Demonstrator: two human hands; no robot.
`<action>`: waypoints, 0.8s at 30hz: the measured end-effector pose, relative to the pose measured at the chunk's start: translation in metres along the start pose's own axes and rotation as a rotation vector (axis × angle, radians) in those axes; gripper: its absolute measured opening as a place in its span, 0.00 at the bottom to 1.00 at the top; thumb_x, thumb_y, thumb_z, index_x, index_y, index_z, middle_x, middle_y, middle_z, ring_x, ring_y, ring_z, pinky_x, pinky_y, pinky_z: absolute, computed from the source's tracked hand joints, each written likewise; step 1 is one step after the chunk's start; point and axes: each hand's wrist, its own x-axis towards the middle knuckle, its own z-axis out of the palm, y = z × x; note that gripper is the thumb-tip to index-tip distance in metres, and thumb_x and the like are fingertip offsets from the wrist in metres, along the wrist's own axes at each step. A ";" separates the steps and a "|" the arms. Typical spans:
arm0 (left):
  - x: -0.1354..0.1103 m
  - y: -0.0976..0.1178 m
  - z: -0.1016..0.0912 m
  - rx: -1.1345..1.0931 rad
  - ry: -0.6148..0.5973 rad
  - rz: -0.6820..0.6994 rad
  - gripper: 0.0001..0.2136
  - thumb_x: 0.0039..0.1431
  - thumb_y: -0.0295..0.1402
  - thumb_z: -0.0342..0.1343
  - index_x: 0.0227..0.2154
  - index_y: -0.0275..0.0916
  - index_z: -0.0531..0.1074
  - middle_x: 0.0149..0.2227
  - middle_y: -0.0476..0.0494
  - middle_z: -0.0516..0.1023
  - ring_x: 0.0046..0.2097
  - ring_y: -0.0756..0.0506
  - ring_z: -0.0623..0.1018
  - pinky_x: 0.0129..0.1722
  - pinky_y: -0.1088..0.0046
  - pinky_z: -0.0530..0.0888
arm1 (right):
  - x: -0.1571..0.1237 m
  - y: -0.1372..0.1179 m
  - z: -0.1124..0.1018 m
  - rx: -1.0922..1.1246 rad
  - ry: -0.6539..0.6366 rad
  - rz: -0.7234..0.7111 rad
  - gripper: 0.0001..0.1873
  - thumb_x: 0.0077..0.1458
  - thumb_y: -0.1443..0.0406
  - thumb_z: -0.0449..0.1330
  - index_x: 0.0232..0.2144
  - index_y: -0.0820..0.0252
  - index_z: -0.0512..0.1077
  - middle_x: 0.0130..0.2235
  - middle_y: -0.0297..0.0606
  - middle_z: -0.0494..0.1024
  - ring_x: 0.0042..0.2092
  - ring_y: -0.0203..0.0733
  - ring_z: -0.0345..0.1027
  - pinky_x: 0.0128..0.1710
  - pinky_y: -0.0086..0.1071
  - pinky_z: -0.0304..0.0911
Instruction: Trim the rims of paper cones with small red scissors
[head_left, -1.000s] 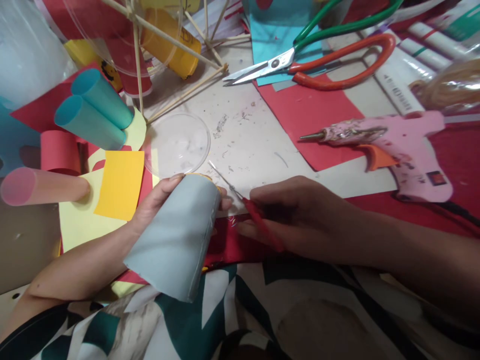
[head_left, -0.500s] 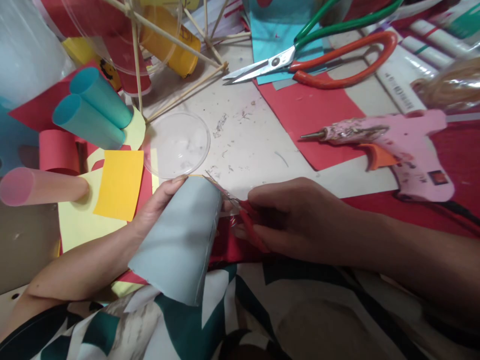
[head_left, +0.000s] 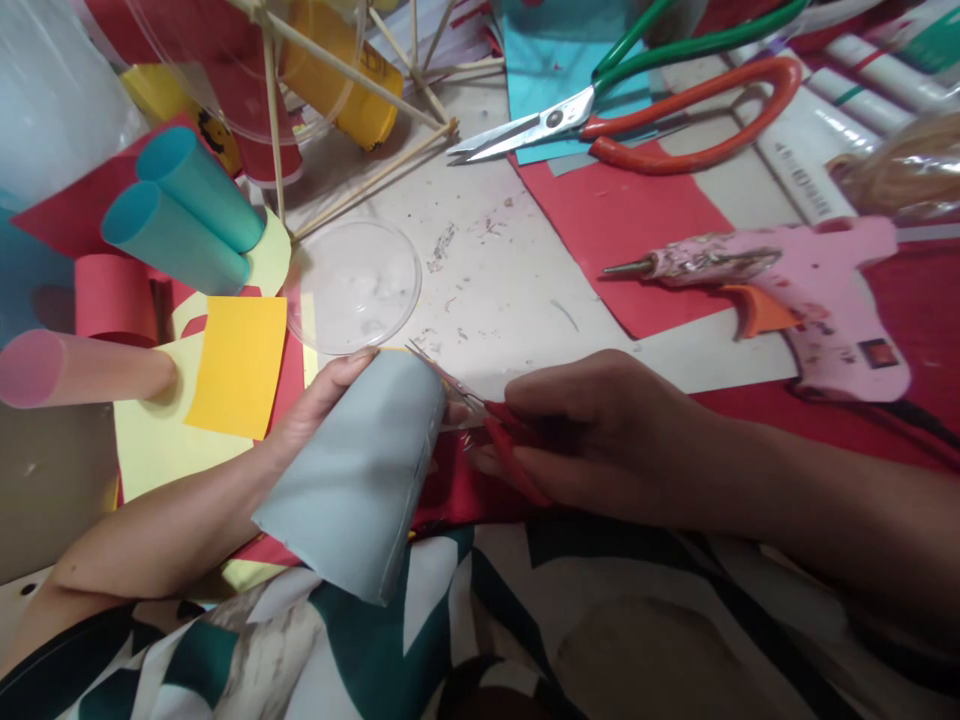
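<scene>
A grey-blue paper cone (head_left: 356,460), cut off at its narrow end, hangs tilted over my lap with a glued seam down its right side. My left hand (head_left: 337,385) is wrapped round it from behind, thumb at the top rim; most of the fingers are hidden. In my right hand (head_left: 581,425) is a pair of small red-handled scissors (head_left: 514,455), my fingers in the loops. Their blades lie along the cone's narrow rim, where a thin yellow edge shows. A clear plastic lid (head_left: 360,290) lies just beyond my left thumb.
Large scissors (head_left: 555,120) with green and red handles lie at the back. On the right rests a pink glue gun (head_left: 817,300), its nozzle over red paper (head_left: 630,240). Teal paper tubes (head_left: 176,235), a pink tube (head_left: 90,370) and a stick frame (head_left: 375,185) stand left.
The scissors' handles have spread slightly apart, with my right hand a little farther right. The cone has turned slightly in my left hand.
</scene>
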 end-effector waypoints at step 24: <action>0.001 -0.003 0.008 0.116 0.073 0.132 0.09 0.53 0.37 0.61 0.33 0.36 0.79 0.30 0.47 0.82 0.31 0.48 0.81 0.33 0.78 0.75 | 0.001 0.000 -0.001 -0.142 0.013 -0.023 0.22 0.53 0.59 0.58 0.17 0.57 0.50 0.17 0.26 0.51 0.21 0.30 0.42 0.20 0.28 0.41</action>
